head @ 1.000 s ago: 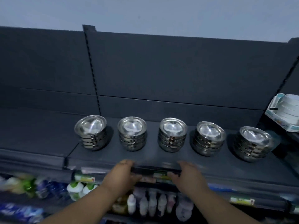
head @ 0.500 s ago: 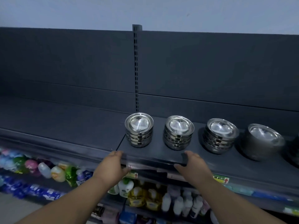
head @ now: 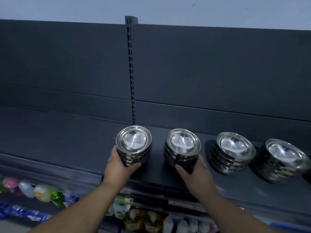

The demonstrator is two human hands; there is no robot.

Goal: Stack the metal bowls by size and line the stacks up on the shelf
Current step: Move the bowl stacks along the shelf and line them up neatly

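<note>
My left hand (head: 117,167) curls round the base of the leftmost bowl stack (head: 134,143) while my right hand (head: 197,172) grips the second stack (head: 183,145); both stand on the dark shelf (head: 67,148), in a row with a third stack (head: 234,152) and a fourth stack (head: 284,158), above blurred bottles (head: 40,192)

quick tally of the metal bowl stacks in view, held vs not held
leftmost bowl stack, gripped by left hand: 1
second bowl stack, gripped by right hand: 1
untouched bowl stacks: 2
total: 4 stacks
</note>
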